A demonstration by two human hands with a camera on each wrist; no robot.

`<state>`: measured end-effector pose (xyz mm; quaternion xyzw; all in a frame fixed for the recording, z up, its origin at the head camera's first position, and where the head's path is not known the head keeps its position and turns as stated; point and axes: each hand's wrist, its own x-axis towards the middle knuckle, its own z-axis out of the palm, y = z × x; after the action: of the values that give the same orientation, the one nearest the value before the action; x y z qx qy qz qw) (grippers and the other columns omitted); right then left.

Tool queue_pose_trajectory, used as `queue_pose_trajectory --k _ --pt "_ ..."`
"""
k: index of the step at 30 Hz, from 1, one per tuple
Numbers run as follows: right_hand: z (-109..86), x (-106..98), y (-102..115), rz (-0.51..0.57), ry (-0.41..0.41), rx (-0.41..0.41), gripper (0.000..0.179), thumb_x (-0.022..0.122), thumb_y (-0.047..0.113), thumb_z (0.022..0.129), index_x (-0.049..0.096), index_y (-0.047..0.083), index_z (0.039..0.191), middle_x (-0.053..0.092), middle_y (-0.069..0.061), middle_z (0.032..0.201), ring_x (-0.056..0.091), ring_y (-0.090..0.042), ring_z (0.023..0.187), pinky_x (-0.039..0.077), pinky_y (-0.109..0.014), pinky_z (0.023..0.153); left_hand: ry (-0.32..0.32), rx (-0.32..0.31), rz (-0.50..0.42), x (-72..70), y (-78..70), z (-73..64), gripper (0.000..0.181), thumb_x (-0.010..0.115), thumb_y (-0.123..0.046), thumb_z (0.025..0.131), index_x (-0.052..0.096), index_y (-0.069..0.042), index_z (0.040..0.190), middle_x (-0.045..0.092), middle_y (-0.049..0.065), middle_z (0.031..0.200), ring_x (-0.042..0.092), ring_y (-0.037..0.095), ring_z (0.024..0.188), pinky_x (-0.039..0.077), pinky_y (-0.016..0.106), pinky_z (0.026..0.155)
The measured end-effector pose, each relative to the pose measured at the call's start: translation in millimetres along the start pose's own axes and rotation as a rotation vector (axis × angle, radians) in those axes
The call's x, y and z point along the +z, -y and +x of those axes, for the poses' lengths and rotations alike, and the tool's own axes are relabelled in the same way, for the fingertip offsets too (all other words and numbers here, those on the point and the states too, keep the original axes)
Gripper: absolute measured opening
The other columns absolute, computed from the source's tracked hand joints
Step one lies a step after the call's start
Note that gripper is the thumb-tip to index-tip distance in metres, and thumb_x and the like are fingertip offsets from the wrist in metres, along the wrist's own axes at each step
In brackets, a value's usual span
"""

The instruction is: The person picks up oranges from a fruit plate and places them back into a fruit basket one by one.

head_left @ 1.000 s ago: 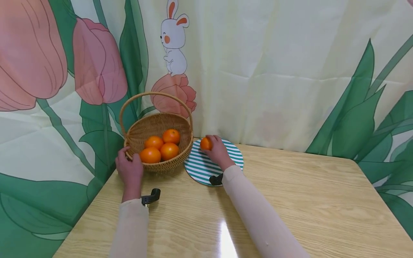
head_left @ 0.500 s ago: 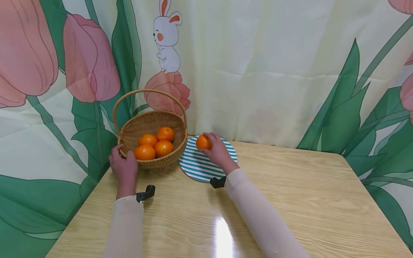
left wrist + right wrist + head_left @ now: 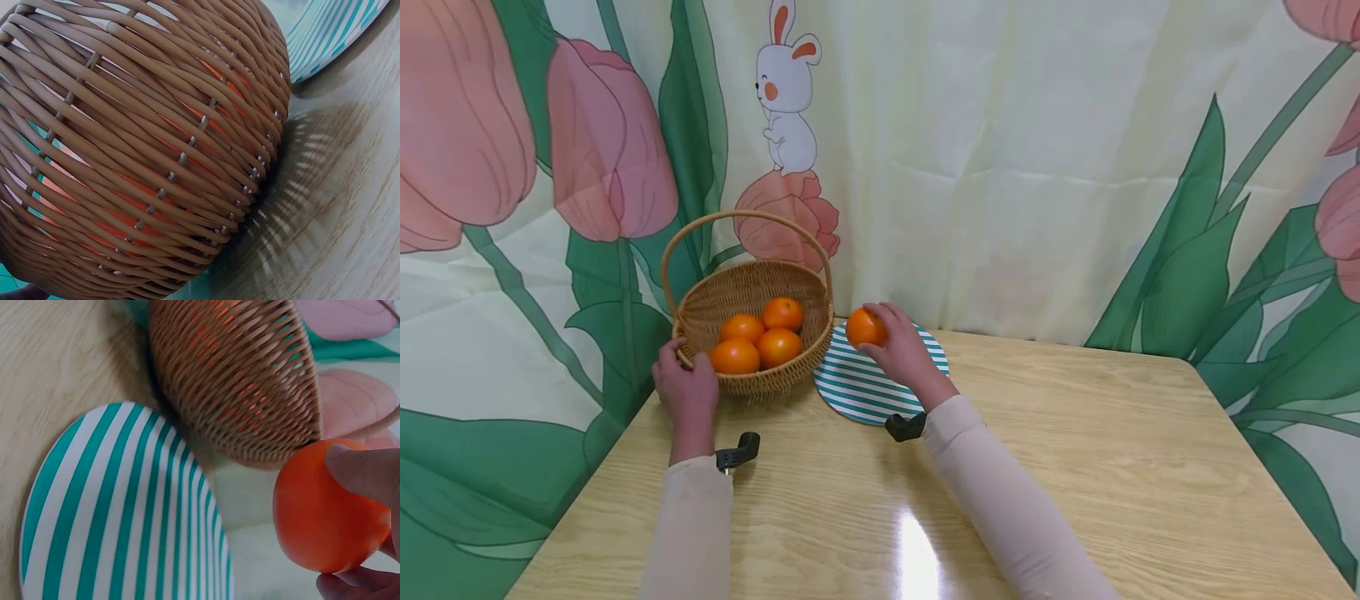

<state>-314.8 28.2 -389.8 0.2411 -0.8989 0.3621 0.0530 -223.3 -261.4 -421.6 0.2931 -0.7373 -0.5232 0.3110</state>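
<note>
A wicker basket (image 3: 715, 304) with a tall arched handle stands at the back left of the table, several oranges (image 3: 778, 347) lying inside. On its left rim my left hand (image 3: 687, 387) grips the edge; the left wrist view shows mostly the woven wall (image 3: 169, 119), with orange glimpsed through the gaps. My right hand (image 3: 904, 348) holds a single orange (image 3: 322, 509) between thumb and fingers. In the right wrist view that fruit hangs clear of the striped mat (image 3: 131, 506), close to the basket's side in the picture.
The round green-and-white striped mat (image 3: 872, 387) lies just right of the basket on the wooden table (image 3: 1075, 450). A curtain (image 3: 1000, 208) printed with tulips and a rabbit hangs behind the table's back edge.
My right hand has lifted the orange off the mat and shifted it slightly left toward the basket. The left hand stays on the rim. The head view has turned slightly right.
</note>
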Motion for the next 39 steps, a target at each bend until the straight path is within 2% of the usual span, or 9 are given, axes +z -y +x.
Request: queue_pose_trajectory --k 4,12,24,31,39 --pt "0.3 -2 9 0.006 -0.018 -0.039 0.062 0.070 0.028 0.089 0.041 0.025 0.144 0.036 -0.006 0.151 0.047 -0.031 0.127 0.046 -0.045 0.101 -0.002 -0.006 -0.002 -0.4 0.8 -1.0 0.046 0.042 -0.025 0.092 0.045 -0.016 0.137 0.039 0.018 0.137 0.041 0.035 0.120 0.036 0.050 0.103" --pt "2.7 -7 27 0.025 -0.047 -0.074 0.062 0.068 0.030 0.089 0.040 0.027 0.144 0.033 -0.005 0.152 0.048 -0.031 0.127 0.046 -0.045 0.101 -0.029 0.041 -0.033 2.2 5.8 1.9 0.044 0.043 -0.023 0.091 0.049 -0.013 0.134 0.041 0.020 0.132 0.043 0.036 0.114 0.037 0.048 0.098" --pt "11.7 -6 53 0.015 -0.049 -0.127 0.061 0.068 0.030 0.089 0.041 0.026 0.144 0.032 -0.005 0.154 0.046 -0.029 0.131 0.045 -0.043 0.103 -0.024 0.036 -0.027 2.1 2.4 0.1 0.045 0.043 -0.023 0.091 0.048 -0.014 0.134 0.040 0.021 0.133 0.043 0.037 0.114 0.037 0.049 0.100" --pt "22.0 1 65 -0.001 -0.057 -0.180 0.061 0.067 0.030 0.090 0.040 0.025 0.145 0.033 -0.007 0.153 0.046 -0.030 0.131 0.045 -0.044 0.103 -0.028 0.046 -0.023 2.5 2.2 1.4 0.044 0.043 -0.023 0.091 0.048 -0.013 0.134 0.041 0.020 0.130 0.043 0.036 0.111 0.038 0.048 0.096" --pt "30.3 14 70 -0.007 -0.024 -0.193 0.062 0.066 0.030 0.090 0.039 0.024 0.146 0.030 -0.008 0.155 0.045 -0.031 0.133 0.043 -0.044 0.105 -0.014 0.023 -0.021 2.3 4.0 1.7 0.045 0.044 -0.024 0.091 0.047 -0.014 0.135 0.040 0.021 0.132 0.043 0.037 0.115 0.037 0.050 0.100"
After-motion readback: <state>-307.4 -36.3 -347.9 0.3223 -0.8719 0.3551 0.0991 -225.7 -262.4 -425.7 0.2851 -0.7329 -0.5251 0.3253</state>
